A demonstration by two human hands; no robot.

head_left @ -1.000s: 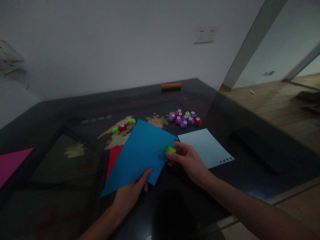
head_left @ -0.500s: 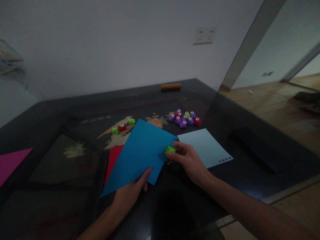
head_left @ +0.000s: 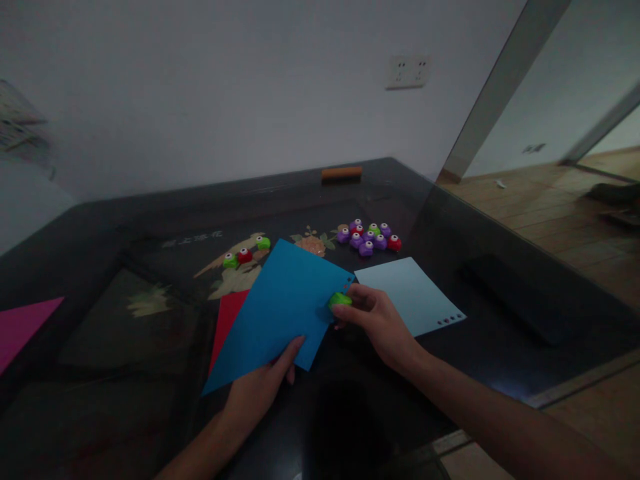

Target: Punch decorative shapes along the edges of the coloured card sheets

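Note:
My left hand point(head_left: 263, 383) grips the near corner of a blue paper sheet point(head_left: 280, 310), thumb on top, and holds it tilted above the dark table point(head_left: 150, 220). My right hand point(head_left: 375, 320) pinches a small green punch point(head_left: 341, 300) clamped on the sheet's right edge, where small holes show near the corner. A red sheet point(head_left: 229, 317) lies partly under the blue one. A light blue sheet point(head_left: 407, 293) with punched holes along its near edge lies just right of my right hand.
Several purple, red and green punches point(head_left: 369, 237) cluster behind the light blue sheet. Three more punches point(head_left: 245, 253) sit left of centre. A magenta sheet point(head_left: 23, 327) lies at the far left edge. An orange bar point(head_left: 341, 173) rests at the table's back. Wooden floor lies beyond the right edge.

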